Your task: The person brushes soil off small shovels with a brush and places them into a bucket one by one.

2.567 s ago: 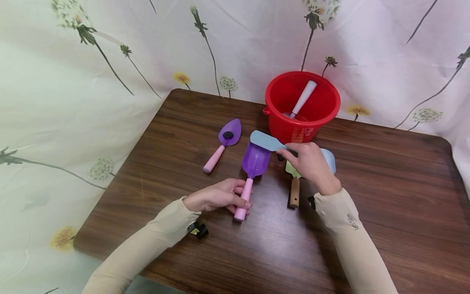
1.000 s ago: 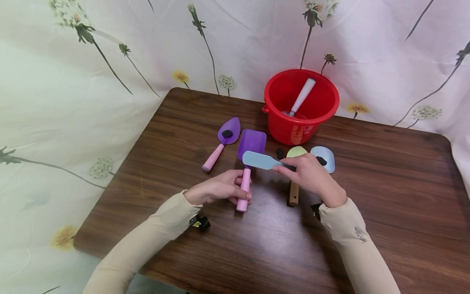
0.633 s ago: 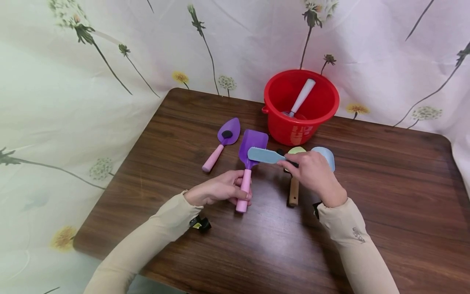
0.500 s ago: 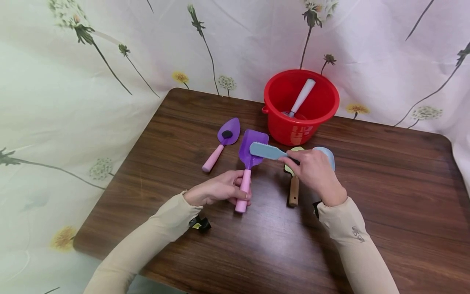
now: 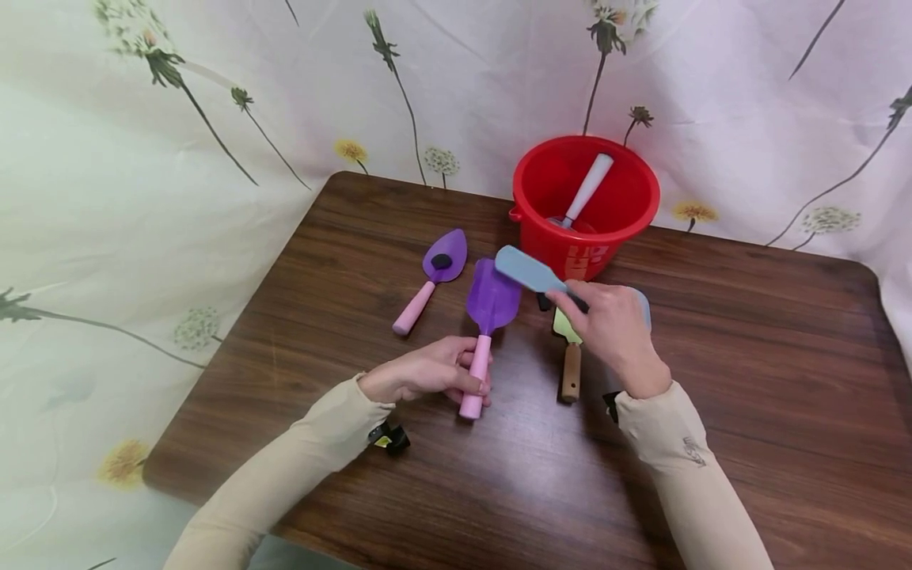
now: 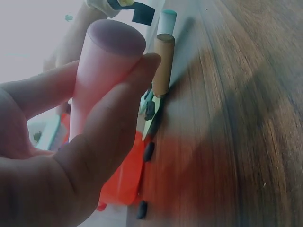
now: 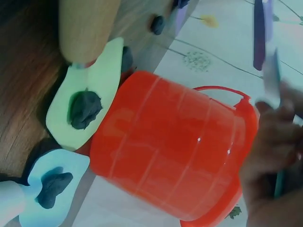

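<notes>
In the head view my left hand (image 5: 427, 370) grips the pink handle of a purple shovel (image 5: 490, 301), its blade pointing away from me and raised off the table. My right hand (image 5: 611, 328) holds a light blue brush (image 5: 527, 271) by its dark handle. The brush head overlaps the far right corner of the shovel blade. Its bristles show in the left wrist view. Past my left hand lies a purple pointed trowel (image 5: 446, 252) with a dark lump on it. Under my right hand are a green shovel (image 7: 106, 66) with a wooden handle and a light blue shovel (image 7: 64, 208), each bearing a dark lump.
A red bucket (image 5: 545, 247) stands at the back of the table, a white-handled tool (image 5: 590, 188) leaning inside it. Another dark lump (image 6: 149, 151) rests on the wood near the bucket. A flower-print cloth (image 5: 285, 95) hangs behind the table.
The brush was drawn down over the shovel to its neck, then back out toward the blade's far right corner. The shovel's blade has tilted a little. My left hand keeps its grip.
</notes>
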`<state>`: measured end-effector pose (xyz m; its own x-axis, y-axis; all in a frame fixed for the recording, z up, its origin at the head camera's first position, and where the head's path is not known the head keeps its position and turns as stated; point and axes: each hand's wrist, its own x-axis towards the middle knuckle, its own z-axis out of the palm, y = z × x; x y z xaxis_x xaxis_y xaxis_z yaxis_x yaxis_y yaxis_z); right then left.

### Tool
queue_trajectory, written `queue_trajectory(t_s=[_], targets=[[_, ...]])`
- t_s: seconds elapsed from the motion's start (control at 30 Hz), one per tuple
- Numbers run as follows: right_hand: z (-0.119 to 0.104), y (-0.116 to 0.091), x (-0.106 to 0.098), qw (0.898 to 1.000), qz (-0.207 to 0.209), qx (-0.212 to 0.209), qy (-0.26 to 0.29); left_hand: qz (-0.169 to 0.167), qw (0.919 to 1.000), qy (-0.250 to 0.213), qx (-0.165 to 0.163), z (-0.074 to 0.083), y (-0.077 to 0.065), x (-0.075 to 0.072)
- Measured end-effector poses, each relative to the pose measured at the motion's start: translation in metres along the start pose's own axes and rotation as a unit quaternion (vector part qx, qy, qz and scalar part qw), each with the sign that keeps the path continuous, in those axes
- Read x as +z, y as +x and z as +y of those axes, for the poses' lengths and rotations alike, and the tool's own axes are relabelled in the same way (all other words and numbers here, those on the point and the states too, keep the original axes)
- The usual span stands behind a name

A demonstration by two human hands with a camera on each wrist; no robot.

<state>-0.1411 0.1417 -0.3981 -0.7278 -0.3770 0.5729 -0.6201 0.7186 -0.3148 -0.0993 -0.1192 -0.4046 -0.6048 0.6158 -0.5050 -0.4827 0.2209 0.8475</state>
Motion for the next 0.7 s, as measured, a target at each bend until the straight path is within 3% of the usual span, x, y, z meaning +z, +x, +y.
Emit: queue_trajectory(t_s=[0.17, 0.3, 0.43, 0.7], targets=[[-0.006, -0.001, -0.002, 0.99, -0.103, -0.027, 0.087, -0.005, 0.9999, 0.009, -0.003, 0.001, 0.001, 0.0], [-0.011, -0.001, -0.004, 0.983, -0.164, -0.01, 0.084, -0.015, 0.9996, 0.023, 0.0, 0.001, 0.002, 0.001], [-0.013, -0.001, -0.004, 0.984, -0.167, 0.003, 0.054, -0.022, 0.9993, 0.03, 0.002, 0.002, 0.002, 0.003], [-0.012, 0.0, -0.002, 0.992, -0.127, 0.001, 0.024, -0.019, 0.9994, 0.028, 0.003, 0.002, 0.0, 0.004]])
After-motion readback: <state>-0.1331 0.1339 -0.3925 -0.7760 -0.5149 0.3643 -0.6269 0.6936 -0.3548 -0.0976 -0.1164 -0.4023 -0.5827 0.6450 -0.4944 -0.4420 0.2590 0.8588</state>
